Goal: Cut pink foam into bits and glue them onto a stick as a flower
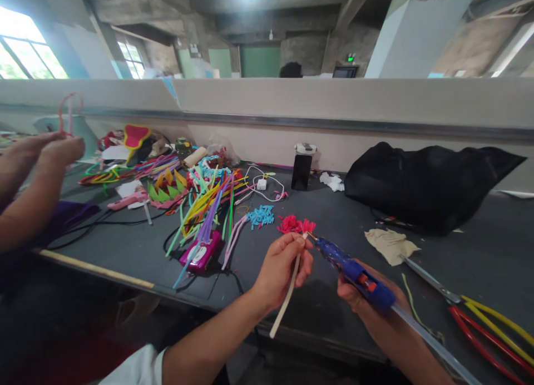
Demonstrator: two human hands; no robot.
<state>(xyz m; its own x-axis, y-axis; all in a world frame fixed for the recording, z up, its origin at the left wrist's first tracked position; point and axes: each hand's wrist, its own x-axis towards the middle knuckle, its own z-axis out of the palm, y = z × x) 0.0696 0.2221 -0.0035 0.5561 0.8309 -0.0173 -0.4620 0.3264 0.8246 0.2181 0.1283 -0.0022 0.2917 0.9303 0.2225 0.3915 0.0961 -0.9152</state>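
My left hand (277, 271) is closed around a pale, narrow strip (287, 304) near its top end, and the strip's lower part hangs down past my palm. My right hand (375, 318) grips a blue hot glue gun (352, 274), a clear glue stick (434, 343) jutting from its back. The gun's metal nozzle (311, 236) is right at the strip's upper end by my left fingertips; whether they touch I cannot tell. Just beyond lies a pile of short red-pink pieces (292, 223), with short blue pieces (261, 217) to its left.
Pipe cleaners (208, 212) fan over a magenta box (202, 251). Scissors with red and yellow handles (454, 301) lie right, by a beige cloth (391, 246). A black bag (417, 184) and a dark phone (300, 172) are behind. At far left, another person's hands (62, 148) hold a red loop.
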